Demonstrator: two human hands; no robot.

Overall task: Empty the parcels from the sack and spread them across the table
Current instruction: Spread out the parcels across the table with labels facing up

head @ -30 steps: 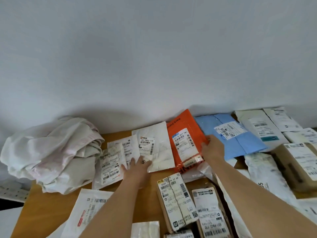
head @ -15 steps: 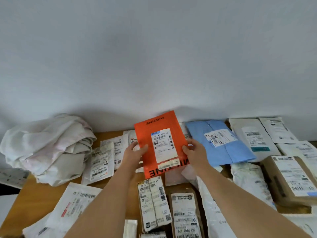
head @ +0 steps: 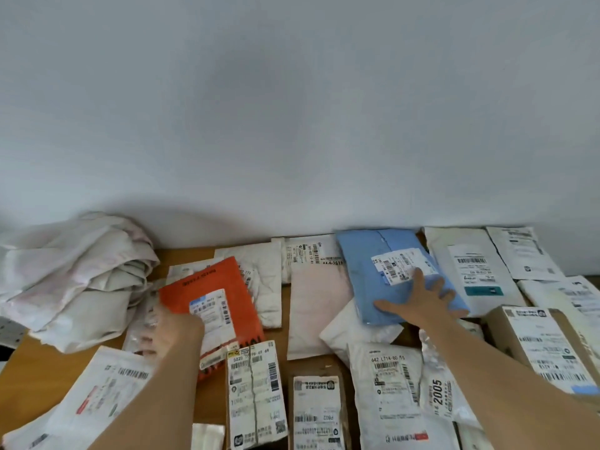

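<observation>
Sack (head: 74, 280): crumpled white cloth, slack and collapsed at far left of bench (head: 29, 378), against wall; apparently emptied.
White mailer (head: 97, 397): flat at near left, label up, partly under left forearm.
Left hand (head: 168, 332): blurred, at left edge of orange mailer, seemingly gripping it; exact finger position not clear.
Orange mailer (head: 214, 287): tilted, overlapping white mailers behind and beside it; lower end tucked behind labelled box.
Labelled box (head: 255, 394): near centre, label up, split tape down middle.
Pale pink mailer (head: 311, 306): flat at centre, between orange and blue mailers.
Blue mailer (head: 383, 271): lying over white bags, label up, far end near wall.
Right hand (head: 422, 303): fingers straight and spread, palm pressing flat on blue mailer, nothing grasped.
Cardboard box (head: 545, 345): right edge, large label on top.
Step in hand: spreading phase; orange mailer being set down at left, blue one being pressed or slid.
Progress: judged well along; many parcels already out, several overlapping.
Next move calls for: releasing orange mailer onto bare wood near sack, then sliding blue mailer off the bags beneath.
</observation>
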